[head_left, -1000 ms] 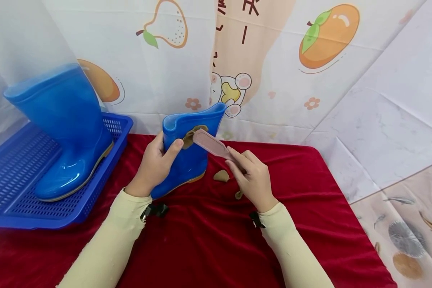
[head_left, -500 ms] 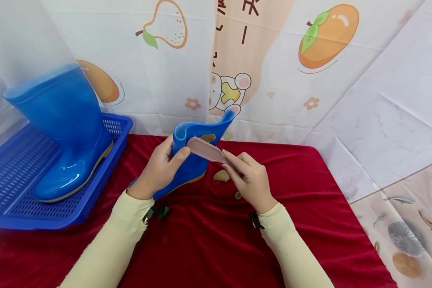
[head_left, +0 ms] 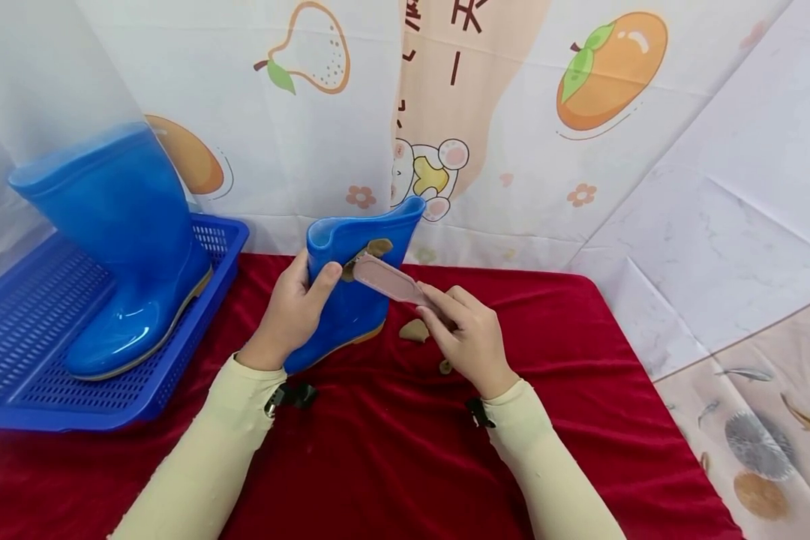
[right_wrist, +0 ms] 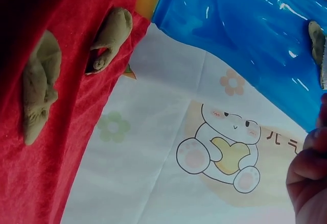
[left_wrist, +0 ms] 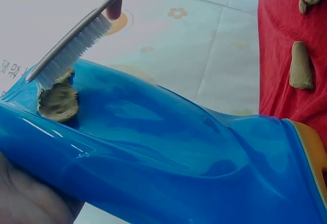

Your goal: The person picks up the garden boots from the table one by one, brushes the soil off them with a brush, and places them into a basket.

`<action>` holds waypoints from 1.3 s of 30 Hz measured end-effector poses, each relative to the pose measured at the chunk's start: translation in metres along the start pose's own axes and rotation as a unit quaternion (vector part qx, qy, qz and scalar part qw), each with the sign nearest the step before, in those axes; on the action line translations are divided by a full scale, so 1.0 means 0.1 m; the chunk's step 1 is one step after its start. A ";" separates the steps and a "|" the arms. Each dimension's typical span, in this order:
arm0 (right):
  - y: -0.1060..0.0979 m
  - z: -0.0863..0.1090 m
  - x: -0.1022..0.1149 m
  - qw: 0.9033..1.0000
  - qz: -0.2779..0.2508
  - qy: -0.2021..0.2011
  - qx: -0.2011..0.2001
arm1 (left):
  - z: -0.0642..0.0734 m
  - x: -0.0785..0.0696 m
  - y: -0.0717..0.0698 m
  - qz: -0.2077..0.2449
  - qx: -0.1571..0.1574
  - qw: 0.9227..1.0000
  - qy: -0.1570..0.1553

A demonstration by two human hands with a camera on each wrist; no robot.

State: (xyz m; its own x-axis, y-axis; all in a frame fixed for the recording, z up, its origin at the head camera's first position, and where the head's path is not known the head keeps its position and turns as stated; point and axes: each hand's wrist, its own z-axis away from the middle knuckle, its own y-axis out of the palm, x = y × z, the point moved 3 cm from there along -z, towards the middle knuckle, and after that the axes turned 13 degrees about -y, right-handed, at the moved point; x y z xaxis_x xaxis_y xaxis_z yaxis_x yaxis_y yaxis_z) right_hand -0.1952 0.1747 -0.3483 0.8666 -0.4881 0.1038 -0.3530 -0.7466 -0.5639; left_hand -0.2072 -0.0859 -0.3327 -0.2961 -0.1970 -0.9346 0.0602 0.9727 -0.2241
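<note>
A blue rain boot (head_left: 351,307) with a yellowish sole stands on the red cloth, its upper edge bent inward. My left hand (head_left: 289,311) grips the boot's shaft from the left, thumb on the near side. In my right hand (head_left: 469,334) I hold a pinkish brush (head_left: 386,279) by its handle. White bristles (left_wrist: 76,50) in the left wrist view touch a lump of brown clay-like mud (left_wrist: 60,101) stuck on the shaft. Two loose brown pieces lie on the cloth near my right hand, a larger piece (head_left: 415,330) and a smaller piece (head_left: 445,367).
A second blue boot (head_left: 131,247) stands in a blue perforated plastic basket (head_left: 142,401) at the left. Red cloth (head_left: 547,330) covers the table. A white printed curtain (head_left: 513,150) hangs close behind the boot.
The boot's top tipped to the right and toward me half a second ago, then came back to the left. The brush has shifted slightly down and left along the mud patch.
</note>
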 end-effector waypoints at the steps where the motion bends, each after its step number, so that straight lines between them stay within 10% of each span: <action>1: 0.00 0.00 0.01 1.000 0.000 -0.005 -0.003 | 0.00 0.01 0.00 0.000 0.001 1.000 0.000; 10: -0.03 -0.04 0.07 0.999 -0.020 -0.042 -0.024 | 0.02 -0.03 0.09 0.004 0.047 0.998 0.039; 27: 0.00 -0.02 0.04 1.000 0.005 -0.002 0.017 | -0.02 0.05 -0.02 0.012 -0.026 1.000 0.001; 39: -0.03 -0.05 0.11 0.999 -0.009 -0.041 0.005 | 0.02 -0.02 0.09 -0.006 0.023 0.999 0.032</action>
State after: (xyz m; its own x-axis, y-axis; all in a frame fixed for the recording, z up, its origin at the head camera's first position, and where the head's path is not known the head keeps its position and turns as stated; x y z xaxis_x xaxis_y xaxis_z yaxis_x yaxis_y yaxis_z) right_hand -0.1862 0.1689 -0.3414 0.8992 -0.4350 0.0474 -0.3330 -0.7505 -0.5709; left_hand -0.2036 -0.0769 -0.3330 -0.3572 -0.1981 -0.9128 0.0993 0.9637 -0.2480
